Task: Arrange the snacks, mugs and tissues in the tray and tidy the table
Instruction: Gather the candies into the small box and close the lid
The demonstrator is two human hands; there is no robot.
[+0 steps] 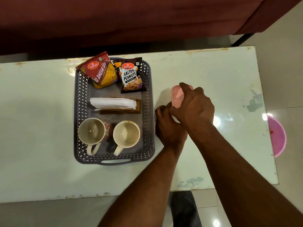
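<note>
Red packet [100,71] reads "Haldiram's"; dark packet [131,75] "Salted Peanuts".

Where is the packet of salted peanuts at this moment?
In the head view, the salted peanuts packet lies in the far right corner of the grey tray, beside the red bhujia sev packet and beyond the tissue holder.

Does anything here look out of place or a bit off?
Mostly tidy. The red snack packet lies tilted, its top corner hanging over the tray's far rim, while the peanuts packet sits straighter. The table has rusty, chipped edges and worn patches. Both hands hold a pink object outside the tray.
</note>
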